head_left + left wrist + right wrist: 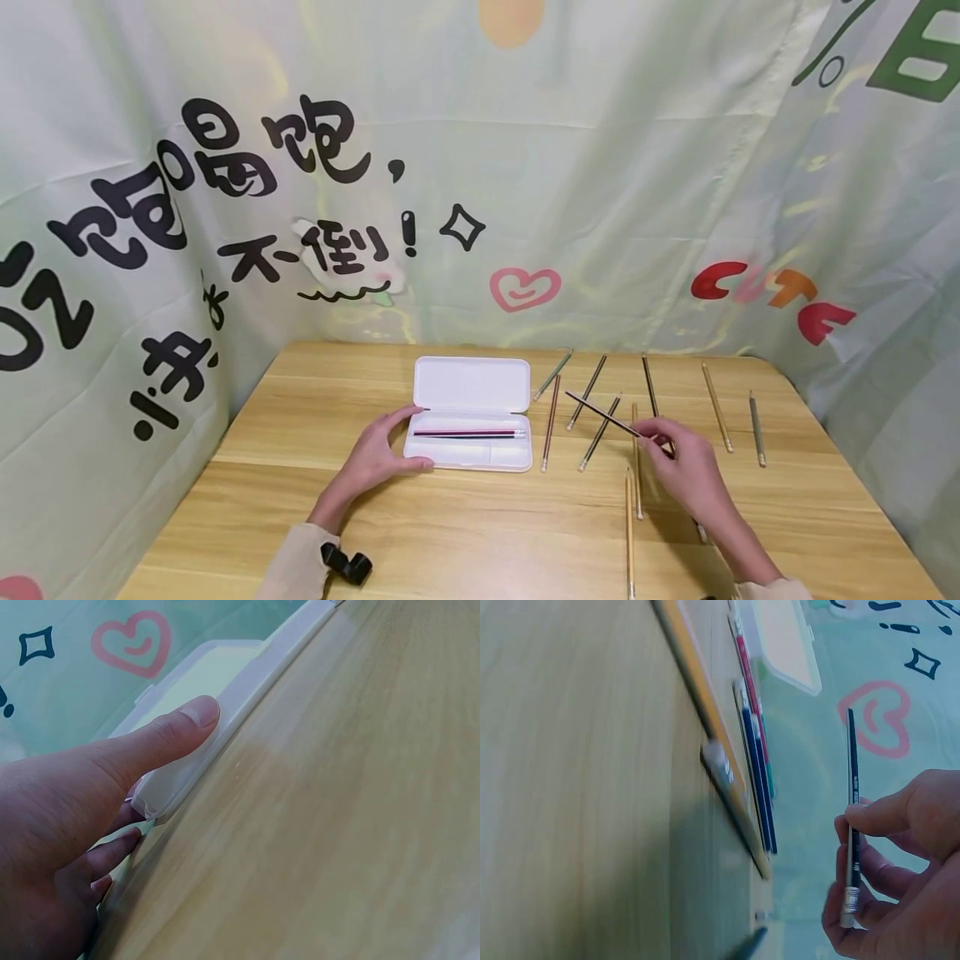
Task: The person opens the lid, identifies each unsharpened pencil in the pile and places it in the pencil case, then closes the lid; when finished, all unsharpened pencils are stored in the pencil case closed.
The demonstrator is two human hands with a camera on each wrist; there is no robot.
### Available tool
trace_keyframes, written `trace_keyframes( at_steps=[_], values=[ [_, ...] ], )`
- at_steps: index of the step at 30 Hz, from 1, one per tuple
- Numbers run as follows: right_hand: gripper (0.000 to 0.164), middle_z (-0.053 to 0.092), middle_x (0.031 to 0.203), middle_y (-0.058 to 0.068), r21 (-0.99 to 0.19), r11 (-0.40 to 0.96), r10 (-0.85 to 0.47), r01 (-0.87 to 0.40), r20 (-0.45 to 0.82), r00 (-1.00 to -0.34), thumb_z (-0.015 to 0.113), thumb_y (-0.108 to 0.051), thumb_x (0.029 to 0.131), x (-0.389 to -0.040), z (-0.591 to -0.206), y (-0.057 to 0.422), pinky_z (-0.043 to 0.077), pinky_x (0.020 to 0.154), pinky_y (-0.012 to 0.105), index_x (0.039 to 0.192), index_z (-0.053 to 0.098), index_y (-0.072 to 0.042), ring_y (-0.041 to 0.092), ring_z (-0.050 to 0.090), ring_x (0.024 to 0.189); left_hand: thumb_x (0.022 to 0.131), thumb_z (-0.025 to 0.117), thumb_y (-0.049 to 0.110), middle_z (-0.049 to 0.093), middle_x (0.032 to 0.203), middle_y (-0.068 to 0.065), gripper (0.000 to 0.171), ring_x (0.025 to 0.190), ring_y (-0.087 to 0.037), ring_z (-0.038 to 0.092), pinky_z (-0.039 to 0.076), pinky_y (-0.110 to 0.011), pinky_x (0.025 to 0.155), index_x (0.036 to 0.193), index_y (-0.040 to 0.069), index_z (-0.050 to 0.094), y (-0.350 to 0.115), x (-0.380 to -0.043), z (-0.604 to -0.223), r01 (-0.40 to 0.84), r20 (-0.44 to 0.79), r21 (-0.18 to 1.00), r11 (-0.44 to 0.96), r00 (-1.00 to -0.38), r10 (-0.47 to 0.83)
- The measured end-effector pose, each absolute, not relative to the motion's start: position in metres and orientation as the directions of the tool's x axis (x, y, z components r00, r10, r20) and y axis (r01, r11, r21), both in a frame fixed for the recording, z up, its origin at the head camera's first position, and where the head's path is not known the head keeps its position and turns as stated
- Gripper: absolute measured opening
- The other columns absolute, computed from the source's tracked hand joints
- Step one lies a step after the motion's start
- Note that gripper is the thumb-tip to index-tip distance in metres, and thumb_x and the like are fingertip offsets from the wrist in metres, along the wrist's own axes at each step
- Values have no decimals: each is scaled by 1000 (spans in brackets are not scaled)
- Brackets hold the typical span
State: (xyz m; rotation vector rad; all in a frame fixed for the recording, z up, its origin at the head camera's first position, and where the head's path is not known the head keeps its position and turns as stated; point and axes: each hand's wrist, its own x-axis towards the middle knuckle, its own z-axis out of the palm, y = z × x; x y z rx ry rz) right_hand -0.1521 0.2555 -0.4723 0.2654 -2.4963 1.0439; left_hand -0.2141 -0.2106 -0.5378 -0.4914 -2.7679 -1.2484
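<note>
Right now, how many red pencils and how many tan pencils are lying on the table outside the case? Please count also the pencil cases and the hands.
Red pencils: 1
Tan pencils: 3
Pencil cases: 1
Hands: 2
Total: 7

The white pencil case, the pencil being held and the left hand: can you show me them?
White pencil case (471, 383): head view, inside of the open lid.
Held pencil (853, 766): right wrist view, dark shaft.
Left hand (377, 454): head view, middle of the hand.

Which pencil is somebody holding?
The black pencil between the person's right fingers. It is raised above the wooden table; the other pencils lie on it or inside the open white case.
</note>
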Motion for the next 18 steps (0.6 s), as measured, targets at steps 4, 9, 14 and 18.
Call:
trace_keyframes(
  at_steps=[4, 9, 14, 18],
  values=[
    [14, 72, 91, 9, -681, 650, -16, -337, 431, -902, 73, 2, 92, -156, -471, 242, 52, 58, 22, 102, 76, -7, 11, 61, 80, 66, 93, 56, 54, 148, -17, 91, 133, -42, 50, 38, -67, 107, 145, 26, 58, -210, -214, -538, 303, 178, 719, 626, -950, 256],
    [13, 72, 92, 8, -714, 600, -52, -361, 416, -908, 73, 2, 92, -162, -469, 228, 55, 64, 23, 102, 76, -6, 10, 63, 81, 66, 93, 55, 53, 148, -18, 91, 134, -43, 49, 37, -67, 107, 145, 26, 58, -210, -213, -535, 288, 161, 727, 623, -954, 252],
    [12, 73, 91, 1, -703, 599, -92, -384, 416, -905, 76, 1, 90, -170, -467, 213, 58, 74, 27, 99, 76, -7, 10, 65, 82, 67, 94, 54, 53, 148, -18, 91, 133, -43, 49, 38, -67, 107, 145, 26, 58, -210, -212, -534, 289, 160, 732, 617, -953, 256],
    [18, 73, 94, 2, -723, 559, -123, -405, 411, -903, 72, 7, 90, -178, -469, 199, 58, 72, 27, 101, 77, -6, 14, 65, 82, 67, 94, 54, 53, 148, -18, 90, 133, -43, 49, 38, -67, 107, 145, 26, 58, -210, -212, -534, 294, 164, 730, 617, -952, 259]
  ],
)
